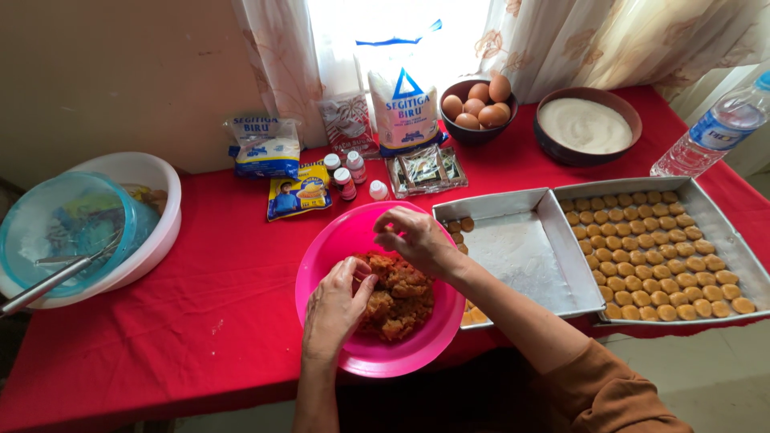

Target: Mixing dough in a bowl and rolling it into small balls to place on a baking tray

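On the red table (200, 305), the left hand (333, 309) presses half-curled on the brown dough (399, 295) while the right hand's (417, 239) grip pinches narrow.

Bright backlight from the curtained window (401, 24), blown-out glare, bowed edges.

A pink bowl (321, 265) of reddish-brown dough (397, 297) sits centre frame on a red tablecloth (200, 305), floral cream curtains (593, 40) at the top.

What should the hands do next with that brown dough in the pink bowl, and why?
Probably the right hand should set its pinched bit down in the near tray. That tray has only a few pieces at its left edge, while the far tray is full of rows. The left hand rests on the dough in the pink bowl.
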